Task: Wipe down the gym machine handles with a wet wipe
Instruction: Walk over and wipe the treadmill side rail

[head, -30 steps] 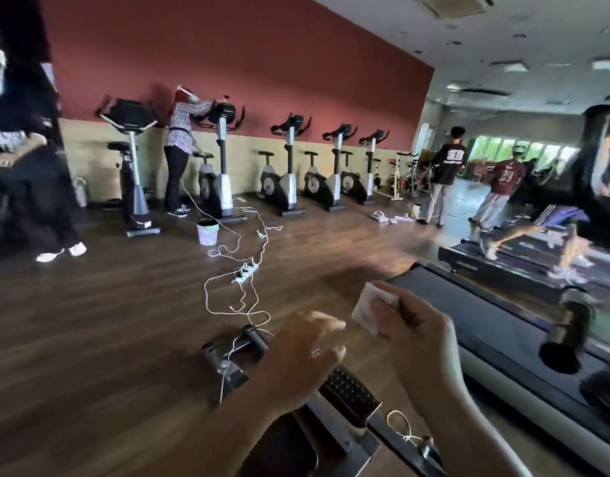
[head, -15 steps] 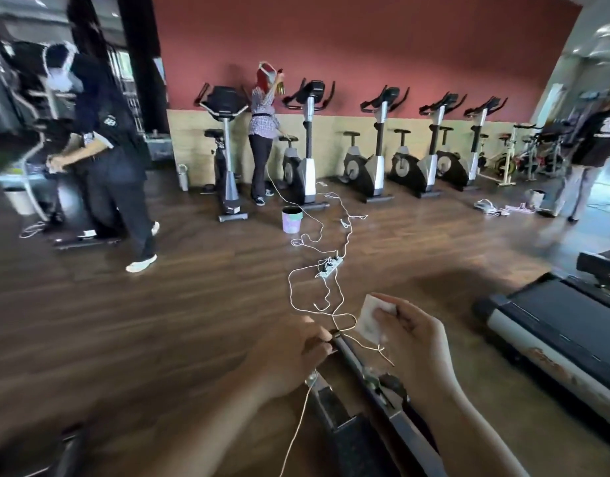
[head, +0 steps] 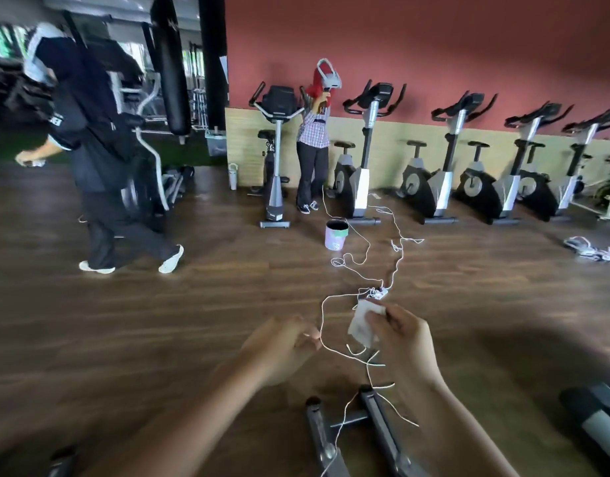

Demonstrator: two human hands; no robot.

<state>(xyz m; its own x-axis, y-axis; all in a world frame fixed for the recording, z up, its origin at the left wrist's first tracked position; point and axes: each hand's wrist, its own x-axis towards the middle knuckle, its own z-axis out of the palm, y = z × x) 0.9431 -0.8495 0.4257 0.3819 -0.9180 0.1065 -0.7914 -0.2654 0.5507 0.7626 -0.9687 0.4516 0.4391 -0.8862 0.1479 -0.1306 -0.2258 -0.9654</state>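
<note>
My right hand (head: 401, 342) is held up in front of me, pinching a folded white wet wipe (head: 362, 323) between thumb and fingers. My left hand (head: 282, 349) hovers beside it to the left with the fingers curled in and nothing visible in it. Both hands are in the air above the floor, touching no machine. Below them the grey base bars of a machine (head: 375, 428) lie at the bottom edge. A row of exercise bikes with black handles (head: 374, 98) stands along the red wall.
White cables and a power strip (head: 379, 292) trail over the wooden floor ahead. A small bin (head: 336, 234) stands near the bikes. One person (head: 313, 142) stands at a bike, another (head: 90, 149) walks at the left. A treadmill end (head: 595, 418) is at the lower right.
The view has swung left, away from the treadmill and console. My left hand has come off the machine. The wipe stays in my right hand. The person at the left has walked further.
</note>
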